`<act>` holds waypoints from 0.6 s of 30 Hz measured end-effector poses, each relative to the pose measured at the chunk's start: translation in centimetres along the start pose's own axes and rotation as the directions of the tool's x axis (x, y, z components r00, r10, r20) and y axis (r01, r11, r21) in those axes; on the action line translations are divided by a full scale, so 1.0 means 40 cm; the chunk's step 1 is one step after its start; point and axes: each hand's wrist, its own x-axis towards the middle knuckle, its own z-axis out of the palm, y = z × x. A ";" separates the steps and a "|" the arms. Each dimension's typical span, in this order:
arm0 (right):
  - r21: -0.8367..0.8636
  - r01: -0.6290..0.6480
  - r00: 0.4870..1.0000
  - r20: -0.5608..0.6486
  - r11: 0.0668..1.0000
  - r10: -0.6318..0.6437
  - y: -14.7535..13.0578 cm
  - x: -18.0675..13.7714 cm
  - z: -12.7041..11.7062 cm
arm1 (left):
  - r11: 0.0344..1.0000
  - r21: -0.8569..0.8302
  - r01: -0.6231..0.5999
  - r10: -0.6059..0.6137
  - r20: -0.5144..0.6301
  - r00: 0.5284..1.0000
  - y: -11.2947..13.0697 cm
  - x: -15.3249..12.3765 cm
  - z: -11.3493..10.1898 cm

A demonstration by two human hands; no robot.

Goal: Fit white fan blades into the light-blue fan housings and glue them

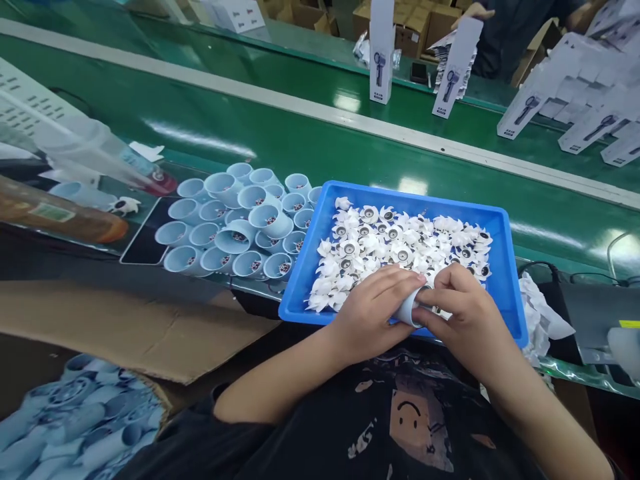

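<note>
In front of my body, my left hand (370, 310) is wrapped round a light blue plastic tube (409, 311), its open end turned to the right. The fingers of my right hand (470, 310) are bent together at that open end, with the tips partly inside it. Whatever they pinch there is hidden. Both hands are over the near edge of a blue tray (511, 280). Many small white fan blades (395, 233) with dark round hubs lie loose in the tray.
Several light blue tubes (233, 239) are stacked left of the tray, small parts inside many. More tubes (85, 427) fill a cardboard box at lower left. Bottles (55, 210) lie at left. White printed boxes (530, 107) stand across the green belt (300, 143), near another person (515, 33).
</note>
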 end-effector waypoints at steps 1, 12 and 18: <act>0.020 -0.007 1.000 -0.007 1.000 0.007 0.004 -0.003 -0.001 | 1.000 -0.004 -0.002 0.002 0.015 1.000 0.003 0.003 0.002; 0.263 -0.038 0.988 -0.134 0.964 0.075 -0.002 -0.143 -0.081 | 0.971 0.126 0.203 -0.226 0.200 0.954 -0.149 0.200 -0.032; 0.256 -0.088 0.978 -0.160 0.963 0.132 0.000 -0.172 -0.035 | 0.812 0.433 0.391 -0.540 0.304 0.785 -0.300 0.492 0.135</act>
